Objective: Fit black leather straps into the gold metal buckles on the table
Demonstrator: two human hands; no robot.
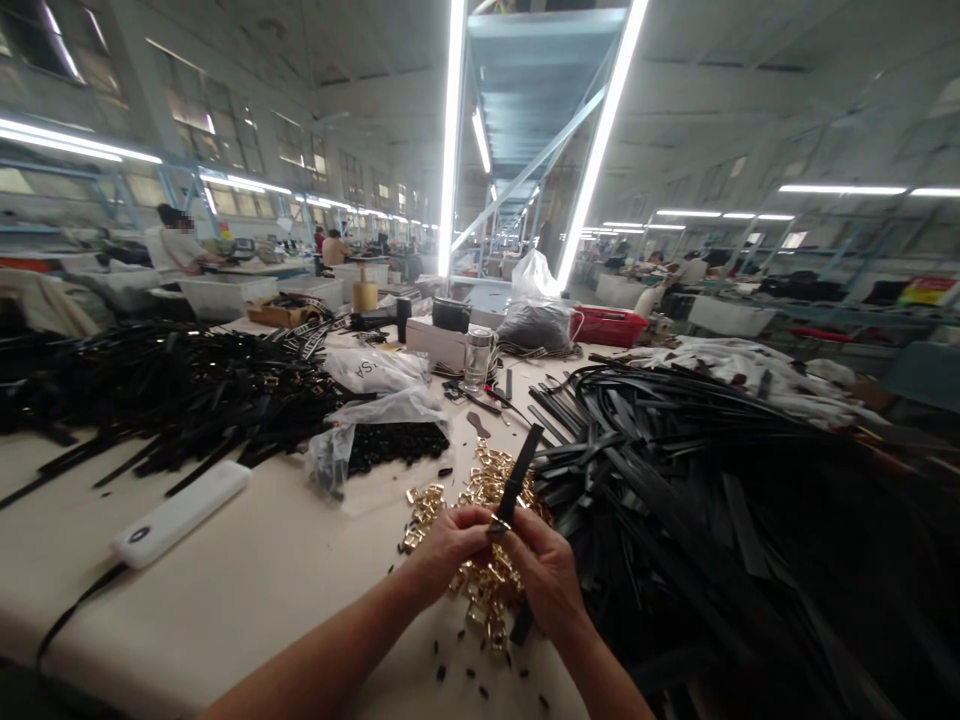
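Between my two hands a black strap [519, 474] stands up, with a gold buckle [498, 524] at its lower part. My left hand [448, 545] pinches the buckle from the left. My right hand [546, 568] grips the strap and buckle from the right, and a dark strap end shows below its palm. The fingertips hide part of the buckle. Beneath and behind the hands lies a heap of gold buckles [486, 468]. Small black pieces [441, 673] are scattered on the table in front of it.
A large pile of black straps [675, 480] covers the right side; another strap pile [187, 385] lies left. An open plastic bag [330, 462] holds small black parts. Nearby are a white corded device [184, 513], a clear glass jar [478, 360] and a red basket [609, 326].
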